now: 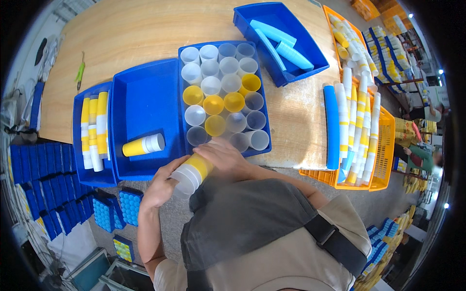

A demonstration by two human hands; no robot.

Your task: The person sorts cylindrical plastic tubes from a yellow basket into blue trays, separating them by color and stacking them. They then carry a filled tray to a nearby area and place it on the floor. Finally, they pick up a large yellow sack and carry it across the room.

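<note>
Cup stack [200, 168] slanted near the blue tray's [269, 139] front edge, left hand [158, 187] curled round its side, right hand [224, 157] part-curled over the far end, and to me looked light, thin-walled, slick, crushable, best gripped gently mid-length.

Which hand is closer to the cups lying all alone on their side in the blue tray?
Left. The left hand is just below the lying cups, a bit right. The right hand is farther off, to their right.
</note>
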